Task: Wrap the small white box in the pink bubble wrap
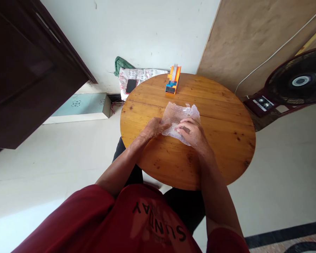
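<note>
Left hand [155, 127] at the left side of the bubble wrap [176, 113], thumb lying across the top, fingers partly hidden, so whether it truly pinches I cannot tell! Right hand [193, 131] over the right half, thumb and fingers curled close together on the film; is there a fold between those tips? Cannot tell from here. That wrap lies crumpled near mid-table, in from every edge of the table [223, 140]. Looks light, soft and springy, probably a bit slippery; whether it covers anything is impossible to make out. Best hold, I'd judge: 2 opposite side edges, pinched gently so the bubbles don't crush. And near the far edge, the tape dispenser [173, 80] stands upright, apart from the 2 hands!
</note>
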`<state>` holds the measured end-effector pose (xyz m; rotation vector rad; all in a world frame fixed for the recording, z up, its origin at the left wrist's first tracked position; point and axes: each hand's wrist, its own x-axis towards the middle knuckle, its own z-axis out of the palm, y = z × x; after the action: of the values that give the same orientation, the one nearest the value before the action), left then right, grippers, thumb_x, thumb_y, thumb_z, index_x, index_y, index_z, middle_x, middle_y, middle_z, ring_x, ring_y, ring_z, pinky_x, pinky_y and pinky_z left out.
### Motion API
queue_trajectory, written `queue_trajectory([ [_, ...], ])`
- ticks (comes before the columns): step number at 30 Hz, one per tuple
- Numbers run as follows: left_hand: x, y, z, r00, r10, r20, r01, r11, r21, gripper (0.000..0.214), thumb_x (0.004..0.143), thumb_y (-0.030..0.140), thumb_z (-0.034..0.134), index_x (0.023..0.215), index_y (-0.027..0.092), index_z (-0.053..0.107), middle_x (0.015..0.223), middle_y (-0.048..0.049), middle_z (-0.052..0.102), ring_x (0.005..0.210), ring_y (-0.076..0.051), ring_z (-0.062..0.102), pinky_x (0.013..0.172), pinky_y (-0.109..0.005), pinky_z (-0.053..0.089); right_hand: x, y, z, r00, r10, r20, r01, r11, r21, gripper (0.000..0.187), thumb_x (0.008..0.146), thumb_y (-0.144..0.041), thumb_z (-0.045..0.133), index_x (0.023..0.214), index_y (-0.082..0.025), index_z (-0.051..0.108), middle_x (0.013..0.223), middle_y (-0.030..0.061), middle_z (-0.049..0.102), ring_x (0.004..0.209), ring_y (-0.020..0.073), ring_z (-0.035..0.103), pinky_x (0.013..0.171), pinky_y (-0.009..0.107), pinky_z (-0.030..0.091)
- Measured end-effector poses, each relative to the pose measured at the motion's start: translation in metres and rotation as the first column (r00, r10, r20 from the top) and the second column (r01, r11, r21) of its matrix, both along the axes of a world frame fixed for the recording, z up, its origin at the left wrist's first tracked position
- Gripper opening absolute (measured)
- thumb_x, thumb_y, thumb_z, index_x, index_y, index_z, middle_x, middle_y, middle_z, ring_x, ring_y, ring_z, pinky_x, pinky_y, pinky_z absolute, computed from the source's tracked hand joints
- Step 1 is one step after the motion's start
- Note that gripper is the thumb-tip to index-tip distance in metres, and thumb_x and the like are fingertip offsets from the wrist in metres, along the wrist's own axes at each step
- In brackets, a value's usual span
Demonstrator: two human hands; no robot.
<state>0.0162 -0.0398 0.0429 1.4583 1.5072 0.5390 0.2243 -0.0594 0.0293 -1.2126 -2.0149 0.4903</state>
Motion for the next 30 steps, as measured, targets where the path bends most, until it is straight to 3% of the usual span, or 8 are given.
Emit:
queue_trajectory([
  [8, 0.008, -0.003, -0.003, 0.998, -0.024, 0.055, 0.019, 0.997, 0.076, 0.032, 0.080, 0.042, 0.064, 0.064, 0.017, 0.053, 0.056, 0.0039, 0.046, 0.051, -0.008, 0.039, 0.049, -0.023, 0.023, 0.000, -0.001, 0.001, 1.000, 0.006, 0.021, -0.007, 1.000, 0.027, 0.014, 0.089, -0.031, 0.063, 0.082, -0.026, 0.074, 0.099, 0.0059, 0.068, 0.096, 0.0238, 0.064, 0.092, 0.041, 0.051],
  [17, 0.019, -0.002, 0.001, 0.991, -0.003, -0.135, 0.034, 0.974, 0.224, 0.024, 0.079, 0.031, 0.059, 0.063, 0.018, 0.048, 0.057, 0.0052, 0.044, 0.058, -0.010, 0.040, 0.056, -0.024, 0.027, 0.000, -0.001, -0.001, 1.000, 0.004, 0.024, -0.004, 1.000, 0.027, 0.014, 0.089, -0.030, 0.063, 0.086, -0.024, 0.075, 0.102, 0.0077, 0.069, 0.098, 0.0243, 0.065, 0.093, 0.041, 0.051],
  [25, 0.032, -0.011, 0.016, 0.929, 0.025, -0.370, 0.104, 0.940, 0.325, 0.013, 0.082, 0.021, 0.057, 0.077, 0.015, 0.068, 0.071, -0.0022, 0.064, 0.066, -0.014, 0.052, 0.064, -0.026, 0.037, 0.000, 0.000, 0.001, 0.998, 0.000, 0.059, 0.000, 1.000, -0.010, 0.017, 0.091, -0.032, 0.063, 0.086, -0.024, 0.077, 0.104, 0.0090, 0.070, 0.099, 0.0252, 0.066, 0.092, 0.041, 0.052],
  [30, 0.039, -0.014, 0.018, 0.914, 0.016, -0.406, 0.130, 0.935, 0.331, 0.017, 0.082, 0.021, 0.059, 0.087, 0.015, 0.075, 0.080, -0.0067, 0.073, 0.074, -0.018, 0.062, 0.071, -0.028, 0.044, 0.001, 0.001, -0.001, 0.996, -0.006, 0.085, 0.008, 1.000, -0.027, 0.015, 0.090, -0.032, 0.064, 0.089, -0.025, 0.078, 0.107, 0.0087, 0.070, 0.102, 0.0266, 0.065, 0.093, 0.041, 0.052],
])
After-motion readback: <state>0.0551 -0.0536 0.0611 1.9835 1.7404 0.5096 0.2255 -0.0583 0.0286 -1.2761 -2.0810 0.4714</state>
